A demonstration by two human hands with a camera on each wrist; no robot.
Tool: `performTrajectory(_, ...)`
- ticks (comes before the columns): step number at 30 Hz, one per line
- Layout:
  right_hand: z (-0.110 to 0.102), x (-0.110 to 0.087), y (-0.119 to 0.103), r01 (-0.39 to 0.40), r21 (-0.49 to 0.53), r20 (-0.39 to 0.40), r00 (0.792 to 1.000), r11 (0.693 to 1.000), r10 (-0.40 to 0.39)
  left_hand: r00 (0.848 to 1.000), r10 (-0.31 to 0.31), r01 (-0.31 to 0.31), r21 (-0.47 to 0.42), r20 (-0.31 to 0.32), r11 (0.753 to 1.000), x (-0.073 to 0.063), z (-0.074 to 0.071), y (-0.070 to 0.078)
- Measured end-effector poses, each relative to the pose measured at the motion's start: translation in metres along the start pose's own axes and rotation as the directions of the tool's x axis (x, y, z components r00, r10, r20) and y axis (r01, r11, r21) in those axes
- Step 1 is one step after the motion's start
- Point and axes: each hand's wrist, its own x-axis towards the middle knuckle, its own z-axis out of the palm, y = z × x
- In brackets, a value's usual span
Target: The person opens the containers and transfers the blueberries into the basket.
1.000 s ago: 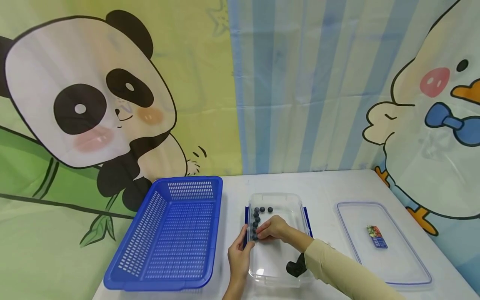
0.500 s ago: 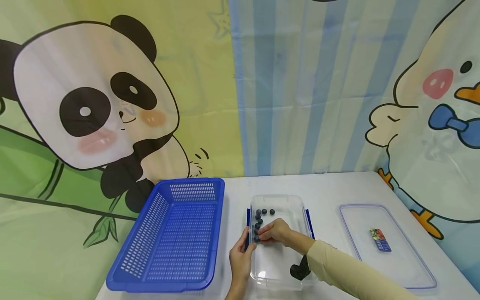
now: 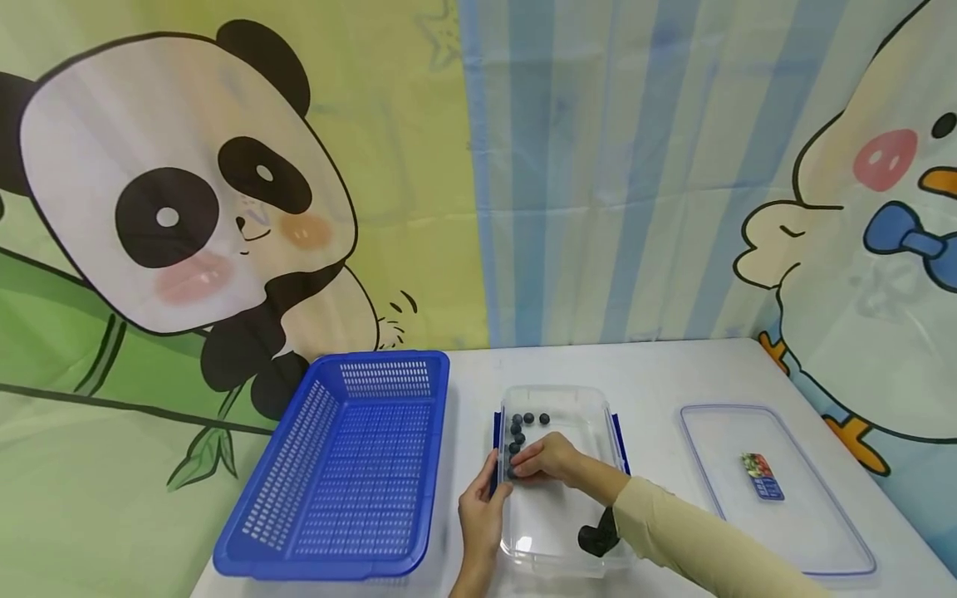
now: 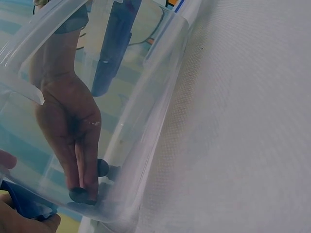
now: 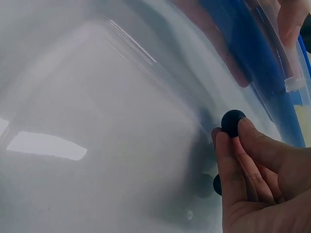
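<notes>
- Right hand [image 3: 549,458] inside the clear rectangular plastic box [image 3: 591,397] near the table's front edge, fingertips pressed together at its left wall.
- Only in the right wrist view: fingertips [image 5: 228,145] pinching one small dark blue ball [image 5: 232,122].
- Left hand [image 3: 480,515] curled round the box's left rim and blue side clip [image 4: 22,204].
- More dark balls [image 3: 527,419] in the box's far-left corner.
- Left: blue perforated plastic basket [image 3: 351,465]; right: clear flat lid [image 3: 770,490].

basket [image 3: 344,465]: blue, perforated | box [image 3: 579,407]: clear, blue clips | balls [image 3: 517,432]: dark blue | sleeve [image 3: 695,544]: beige
</notes>
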Motion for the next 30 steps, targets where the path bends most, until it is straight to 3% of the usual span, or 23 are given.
performTrajectory(9, -0.005, 0.003, -0.014, -0.064, 0.122, 0.068, 0.996, 0.991, 0.056, 1.000, 0.006, -0.006, -0.003, -0.016, 1.000, 0.001, -0.004, 0.003)
performTrajectory(14, -0.016, 0.004, -0.042, -0.070, 0.191, 0.093, 0.994, 0.979, 0.052, 1.000, 0.002, -0.002, -0.003, -0.019, 1.000, 0.001, -0.005, 0.004)
performTrajectory(19, -0.016, 0.009, -0.079, -0.039, 0.283, 0.176, 0.984, 0.958, -0.011, 0.999, -0.007, 0.007, 0.012, -0.041, 1.000, 0.003, -0.007, 0.001)
performTrajectory(25, 0.032, 0.023, -0.123, -0.039, 0.330, 0.300, 0.952, 0.943, -0.066, 0.998, 0.043, -0.042, 0.016, -0.045, 0.999, 0.003, -0.007, -0.003)
performTrajectory(30, 0.086, 0.036, -0.137, -0.088, 0.282, 0.464, 0.884, 0.955, -0.056, 0.994, 0.092, -0.087, 0.098, -0.056, 0.991, -0.003, -0.003, 0.000)
